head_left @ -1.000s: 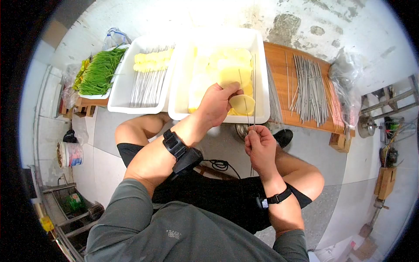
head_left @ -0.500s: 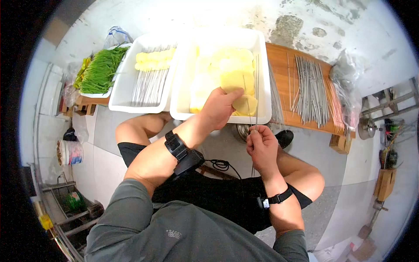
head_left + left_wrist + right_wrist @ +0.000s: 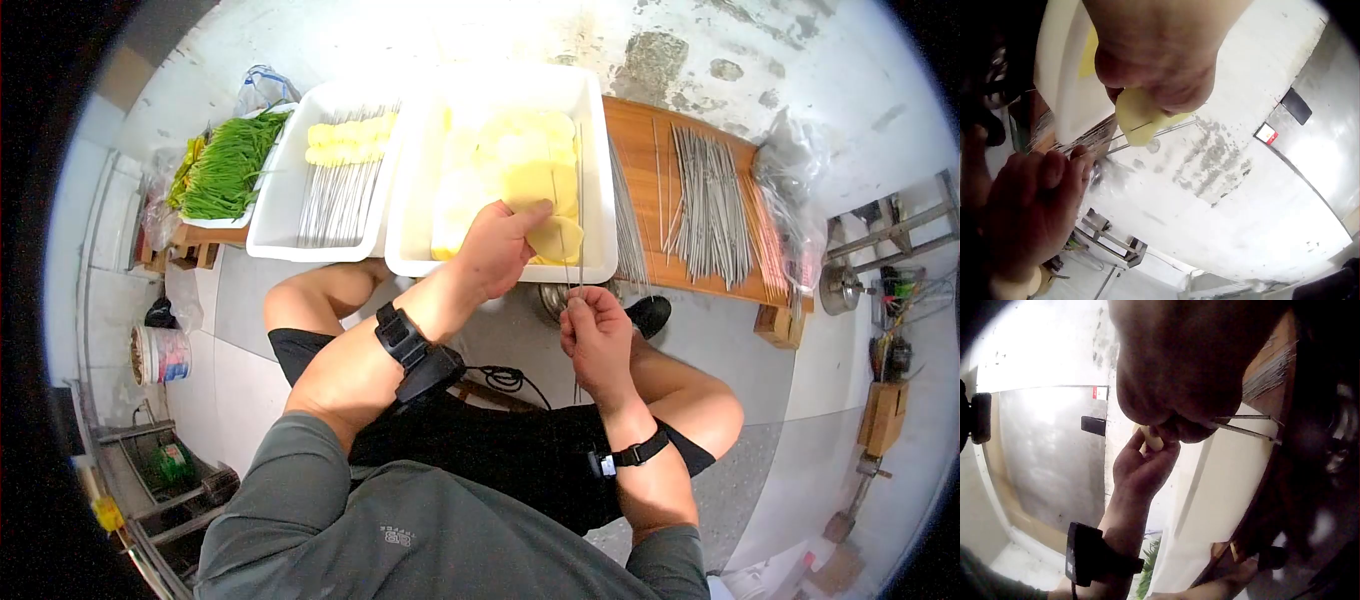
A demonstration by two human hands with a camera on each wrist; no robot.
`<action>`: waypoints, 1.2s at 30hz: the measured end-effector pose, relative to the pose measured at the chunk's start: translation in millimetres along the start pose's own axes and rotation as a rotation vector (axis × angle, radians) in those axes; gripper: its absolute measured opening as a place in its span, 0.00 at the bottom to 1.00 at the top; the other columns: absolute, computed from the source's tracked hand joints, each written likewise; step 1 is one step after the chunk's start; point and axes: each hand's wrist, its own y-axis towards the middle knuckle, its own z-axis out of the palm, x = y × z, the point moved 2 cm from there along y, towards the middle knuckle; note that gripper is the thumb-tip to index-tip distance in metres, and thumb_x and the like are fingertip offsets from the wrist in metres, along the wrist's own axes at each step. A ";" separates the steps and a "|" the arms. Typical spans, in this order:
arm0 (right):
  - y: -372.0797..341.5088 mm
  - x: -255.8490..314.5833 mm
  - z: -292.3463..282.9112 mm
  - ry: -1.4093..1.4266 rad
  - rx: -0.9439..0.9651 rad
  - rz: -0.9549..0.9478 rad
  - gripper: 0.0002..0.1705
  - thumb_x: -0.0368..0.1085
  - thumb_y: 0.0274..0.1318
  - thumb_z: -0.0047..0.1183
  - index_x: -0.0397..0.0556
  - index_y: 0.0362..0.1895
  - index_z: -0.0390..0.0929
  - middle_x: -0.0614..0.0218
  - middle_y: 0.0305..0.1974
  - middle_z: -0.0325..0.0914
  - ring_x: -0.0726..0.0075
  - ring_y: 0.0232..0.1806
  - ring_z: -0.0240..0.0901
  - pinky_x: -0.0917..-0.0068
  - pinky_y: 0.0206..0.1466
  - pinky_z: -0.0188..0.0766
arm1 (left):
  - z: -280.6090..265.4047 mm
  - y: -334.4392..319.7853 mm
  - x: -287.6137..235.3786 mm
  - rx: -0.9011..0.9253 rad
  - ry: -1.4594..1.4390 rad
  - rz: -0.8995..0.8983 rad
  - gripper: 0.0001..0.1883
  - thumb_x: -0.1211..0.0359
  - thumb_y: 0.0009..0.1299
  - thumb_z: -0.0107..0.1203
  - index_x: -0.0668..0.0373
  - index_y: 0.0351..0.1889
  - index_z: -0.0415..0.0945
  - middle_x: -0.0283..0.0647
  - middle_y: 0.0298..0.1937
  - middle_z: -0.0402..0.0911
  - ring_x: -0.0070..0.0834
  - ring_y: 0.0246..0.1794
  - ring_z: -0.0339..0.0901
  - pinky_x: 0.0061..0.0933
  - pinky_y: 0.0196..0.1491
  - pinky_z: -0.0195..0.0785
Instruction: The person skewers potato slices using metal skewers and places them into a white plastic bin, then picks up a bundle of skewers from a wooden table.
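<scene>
In the head view the left hand [image 3: 497, 250] pinches a thin yellow slice [image 3: 556, 242] between thumb and fingers, over the near right part of a white tub [image 3: 420, 266]. A thin metal skewer [image 3: 567, 272] passes through that slice. Below and to the right, the right hand [image 3: 598, 338] grips the skewer's lower end together with a second skewer [image 3: 583, 190] that carries nothing. Many pale yellow slices [image 3: 490, 150] lie in the tub. The left wrist view shows the pierced slice [image 3: 1138, 122] under the left hand [image 3: 1154, 69]; its fingertips are partly hidden.
A second white tub [image 3: 262, 240] at left holds skewers with yellow slices [image 3: 345, 140]. Farther left stands a tray of green stalks [image 3: 235, 165]. Loose skewers [image 3: 710, 205] and a clear plastic bag [image 3: 795, 160] lie on the wooden board [image 3: 640, 130] at right.
The left hand has shifted slightly down from its place one second ago, and the slice at its fingers looks bent rather than flat. The right hand has stayed nearly still, with its grip kept.
</scene>
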 end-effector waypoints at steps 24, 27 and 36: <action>2.3 2.1 2.2 0.009 -0.013 -0.057 0.05 0.34 0.65 0.47 0.46 0.41 0.70 0.74 0.23 0.70 0.84 0.20 0.60 0.86 0.19 0.55 | -2.8 1.4 0.5 0.041 0.105 -0.003 0.19 0.72 0.68 0.54 0.72 0.54 0.69 0.46 0.50 0.78 0.32 0.46 0.78 0.30 0.48 0.75; 1.9 1.5 0.2 -0.105 -0.071 -0.090 0.06 0.34 0.65 0.47 0.44 0.41 0.72 0.72 0.25 0.73 0.82 0.22 0.65 0.84 0.24 0.62 | -11.1 -1.1 1.7 -0.178 0.468 -0.056 0.21 0.68 0.70 0.53 0.71 0.57 0.65 0.44 0.47 0.76 0.29 0.43 0.77 0.29 0.46 0.73; 0.3 0.5 1.0 -0.635 -0.146 -0.358 0.09 0.32 0.61 0.50 0.40 0.43 0.76 0.58 0.31 0.81 0.68 0.32 0.78 0.74 0.39 0.73 | 3.4 -19.5 4.6 -0.118 0.461 0.060 0.20 0.64 0.71 0.52 0.70 0.54 0.66 0.40 0.44 0.78 0.23 0.42 0.75 0.25 0.43 0.69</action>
